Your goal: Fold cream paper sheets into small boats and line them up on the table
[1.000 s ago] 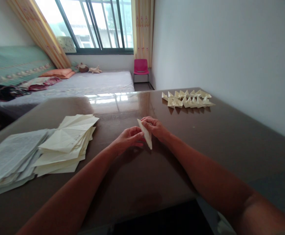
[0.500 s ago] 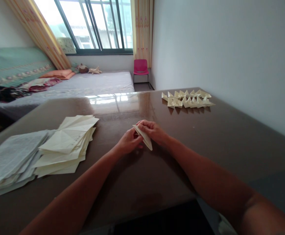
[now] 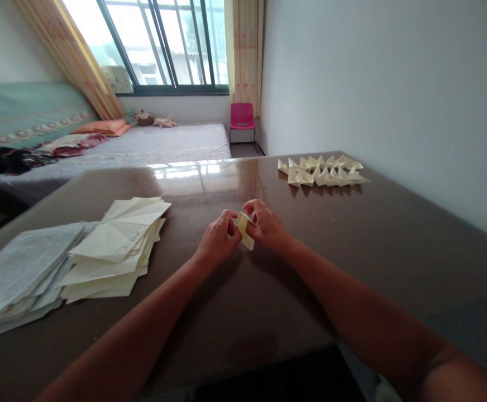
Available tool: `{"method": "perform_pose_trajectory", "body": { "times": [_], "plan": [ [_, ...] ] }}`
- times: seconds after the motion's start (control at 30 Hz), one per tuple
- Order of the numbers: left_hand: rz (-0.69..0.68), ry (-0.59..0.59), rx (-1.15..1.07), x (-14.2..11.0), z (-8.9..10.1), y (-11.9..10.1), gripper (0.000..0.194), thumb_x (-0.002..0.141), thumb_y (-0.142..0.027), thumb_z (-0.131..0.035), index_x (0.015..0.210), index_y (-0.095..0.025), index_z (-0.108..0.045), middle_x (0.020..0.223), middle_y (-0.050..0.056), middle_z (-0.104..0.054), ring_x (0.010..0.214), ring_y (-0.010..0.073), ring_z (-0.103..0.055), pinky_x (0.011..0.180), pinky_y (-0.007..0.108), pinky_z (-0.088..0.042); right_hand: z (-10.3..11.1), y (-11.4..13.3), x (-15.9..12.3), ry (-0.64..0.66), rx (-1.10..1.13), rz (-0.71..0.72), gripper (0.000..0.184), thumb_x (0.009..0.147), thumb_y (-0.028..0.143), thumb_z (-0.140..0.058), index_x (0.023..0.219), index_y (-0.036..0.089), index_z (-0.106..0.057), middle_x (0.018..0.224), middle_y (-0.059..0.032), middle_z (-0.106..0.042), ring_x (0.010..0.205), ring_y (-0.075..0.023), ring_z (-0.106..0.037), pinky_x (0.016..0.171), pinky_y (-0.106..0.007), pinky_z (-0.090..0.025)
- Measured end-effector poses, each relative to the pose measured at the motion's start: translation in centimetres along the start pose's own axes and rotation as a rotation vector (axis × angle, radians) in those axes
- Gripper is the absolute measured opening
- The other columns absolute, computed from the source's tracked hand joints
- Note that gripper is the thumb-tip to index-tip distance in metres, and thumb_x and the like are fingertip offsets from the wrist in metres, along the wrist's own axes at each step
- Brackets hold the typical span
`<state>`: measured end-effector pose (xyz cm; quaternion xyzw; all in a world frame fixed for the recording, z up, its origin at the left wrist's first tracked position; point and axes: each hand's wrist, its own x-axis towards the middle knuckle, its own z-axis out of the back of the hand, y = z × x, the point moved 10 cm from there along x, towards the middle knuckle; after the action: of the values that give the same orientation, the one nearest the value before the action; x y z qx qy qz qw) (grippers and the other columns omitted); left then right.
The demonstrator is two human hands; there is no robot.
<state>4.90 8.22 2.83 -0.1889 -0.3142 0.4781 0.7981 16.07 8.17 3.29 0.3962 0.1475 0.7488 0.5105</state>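
Note:
A small cream piece of folded paper (image 3: 246,237) is held up between my two hands over the middle of the brown table (image 3: 302,279). My left hand (image 3: 221,235) pinches its left edge between thumb and fingers. On the opposite side, my right hand (image 3: 266,223) grips it with the thumb on its near face and the forefinger curled behind the top. Part of the paper is hidden by the fingers. Toward the far right of the table stand several pointed folded paper pieces (image 3: 323,173), set in two rows.
Creased cream sheets (image 3: 113,240) lie in a loose stack on the left, beside a pile of greyish printed paper (image 3: 21,268). Past the table are a bed (image 3: 176,139) and a pink chair (image 3: 242,116). A white wall (image 3: 386,100) runs along the right.
The folded paper has turned from a narrow edge-on shape to show a broader face. Both hands have shifted their grip around it, and the right forefinger has lifted and curled.

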Motion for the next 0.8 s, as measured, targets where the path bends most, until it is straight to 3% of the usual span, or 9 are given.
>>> {"method": "perform_pose_trajectory", "body": {
  "times": [0.17,0.3,0.47,0.63,0.8],
  "plan": [
    [0.028,-0.017,-0.003,0.5,-0.2,0.9,0.017,0.077,-0.022,-0.052,0.094,-0.021,-0.047,0.067,-0.005,-0.050,0.058,0.0119,-0.050,0.057,0.024,-0.038,-0.4,0.5,0.2,0.041,0.019,0.121,0.019,0.075,0.012,-0.051,0.093,0.019,-0.050,0.090,-0.0019,-0.053,0.073,-0.0137,-0.050,0.069,-0.026,-0.040],
    [0.024,-0.003,0.000,0.9,-0.3,2.1,0.016,0.075,-0.019,-0.053,0.090,-0.021,-0.046,0.070,-0.004,-0.050,0.062,0.0126,-0.050,0.060,0.024,-0.039,-0.7,-0.6,0.2,0.081,0.053,0.100,0.022,0.074,0.011,-0.053,0.094,0.020,-0.050,0.090,-0.0010,-0.054,0.073,-0.0126,-0.050,0.067,-0.024,-0.040],
    [-0.100,0.147,0.137,0.2,-1.0,1.4,0.006,0.075,-0.019,-0.051,0.081,-0.022,-0.051,0.084,0.000,-0.056,0.071,0.0144,-0.054,0.065,0.026,-0.040,-1.2,-1.6,-0.1,0.239,0.079,0.118,0.014,0.074,0.009,-0.055,0.084,0.019,-0.056,0.088,0.0001,-0.054,0.071,-0.0101,-0.052,0.064,-0.022,-0.041],
    [-0.174,0.247,0.291,-0.7,-0.7,0.3,0.014,0.077,-0.022,-0.051,0.088,-0.026,-0.060,0.093,0.000,-0.060,0.073,0.0161,-0.056,0.061,0.026,-0.039,-0.9,-1.7,-0.7,0.414,0.047,0.154,0.014,0.075,0.010,-0.060,0.083,0.019,-0.066,0.089,-0.0010,-0.056,0.074,-0.0105,-0.055,0.070,-0.023,-0.043],
    [-0.257,0.345,0.329,-1.2,-0.6,-0.4,0.021,0.082,-0.024,-0.049,0.092,-0.028,-0.067,0.099,0.001,-0.064,0.088,0.0189,-0.058,0.071,0.027,-0.043,-0.6,-1.7,-1.1,0.475,-0.030,0.200,0.022,0.076,0.011,-0.060,0.088,0.023,-0.074,0.098,-0.0031,-0.062,0.084,-0.0144,-0.058,0.079,-0.027,-0.043]
  ]
}}
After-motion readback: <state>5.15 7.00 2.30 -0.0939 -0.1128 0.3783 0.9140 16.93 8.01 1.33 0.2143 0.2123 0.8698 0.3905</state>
